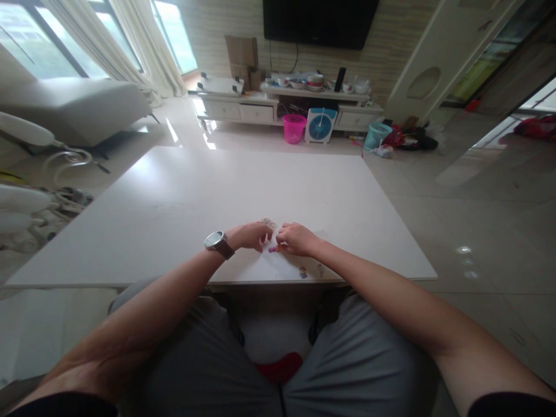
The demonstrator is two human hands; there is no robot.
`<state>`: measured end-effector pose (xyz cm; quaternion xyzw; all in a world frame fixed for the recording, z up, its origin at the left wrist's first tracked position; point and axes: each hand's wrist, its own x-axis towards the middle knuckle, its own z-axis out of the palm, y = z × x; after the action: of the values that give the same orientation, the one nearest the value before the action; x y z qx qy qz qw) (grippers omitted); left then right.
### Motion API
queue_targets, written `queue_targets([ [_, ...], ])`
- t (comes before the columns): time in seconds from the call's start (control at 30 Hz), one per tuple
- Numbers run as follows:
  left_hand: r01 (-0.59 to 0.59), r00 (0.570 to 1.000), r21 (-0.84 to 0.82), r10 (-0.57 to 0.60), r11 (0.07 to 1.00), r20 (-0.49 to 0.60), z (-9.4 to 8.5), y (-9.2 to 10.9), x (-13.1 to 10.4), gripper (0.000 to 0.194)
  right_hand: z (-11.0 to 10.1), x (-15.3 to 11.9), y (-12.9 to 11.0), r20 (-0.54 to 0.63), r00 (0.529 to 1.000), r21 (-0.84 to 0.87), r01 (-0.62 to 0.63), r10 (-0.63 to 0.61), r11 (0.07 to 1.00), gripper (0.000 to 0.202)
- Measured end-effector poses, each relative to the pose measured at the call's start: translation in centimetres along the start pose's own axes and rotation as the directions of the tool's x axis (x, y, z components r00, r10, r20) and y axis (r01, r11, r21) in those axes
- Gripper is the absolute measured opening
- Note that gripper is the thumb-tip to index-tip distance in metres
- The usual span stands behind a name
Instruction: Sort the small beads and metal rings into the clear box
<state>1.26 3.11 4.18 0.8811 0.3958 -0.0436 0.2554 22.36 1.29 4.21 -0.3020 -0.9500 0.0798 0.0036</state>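
Observation:
Over the near part of the white table (260, 185), my left hand (252, 235) has its fingers apart and curved downward, with a watch (216, 239) on that wrist. A small pile of pale and yellowish pieces (268, 222) lies just beyond its fingertips. My right hand (295, 238) is closed, its fingertips pressed at a small orange and purple piece (273, 249) on the table between the hands. Its exact grip is too small to make out. Nearer the front edge lie a small cartoon figure piece (303, 271) and a small pale piece (320, 270).
Beyond the table stand a pink basket (294, 130), a blue and white fan (320, 125) and a light blue basket (377, 136). Behind them a white cabinet (258, 112) carries bowls and boxes. My legs are under the table's front edge.

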Motion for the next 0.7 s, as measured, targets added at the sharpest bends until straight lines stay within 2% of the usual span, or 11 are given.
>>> queue_targets([
  [0.23, -0.014, 1.0, -0.011, 0.014, 1.0, -0.016, 0.3, -0.4, 0.2, 0.033, 0.0, 0.3, 0.1, 0.031, 0.998, -0.048, -0.054, 0.055, 0.997, 0.019],
  [0.53, 0.002, 1.0, 0.01, -0.002, 1.0, -0.005, 0.0, -0.1, 0.1, 0.033, -0.3, 0.4, -0.2, 0.051, 0.997, -0.026, -0.061, 0.062, 0.998, 0.016],
  [0.7, -0.076, 0.995, -0.015, 0.075, 0.997, -0.068, 0.2, 0.0, 0.1, 0.047, -1.1, 0.3, 0.0, -0.012, 0.996, -0.028, -0.089, 0.089, 0.996, 0.019],
])
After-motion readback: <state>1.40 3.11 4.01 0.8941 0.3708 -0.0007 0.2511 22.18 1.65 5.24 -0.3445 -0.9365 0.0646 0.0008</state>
